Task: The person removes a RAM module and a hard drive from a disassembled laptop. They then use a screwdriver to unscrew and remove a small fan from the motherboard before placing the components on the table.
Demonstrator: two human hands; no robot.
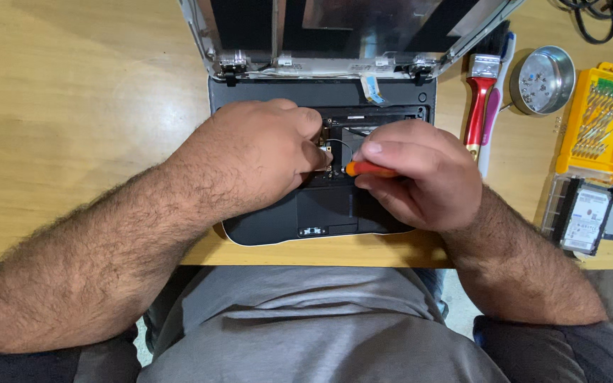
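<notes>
Wooden table [72,106] lies bare leftward; right hand [420,177] grips screwdriver [367,169], left hand [264,152] pinches inside laptop [321,213] (near edge).

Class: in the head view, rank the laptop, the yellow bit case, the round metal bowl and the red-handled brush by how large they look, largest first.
1. laptop
2. yellow bit case
3. and 4. round metal bowl and red-handled brush: too alike to rank; the brush is longer, the bowl wider.
</notes>
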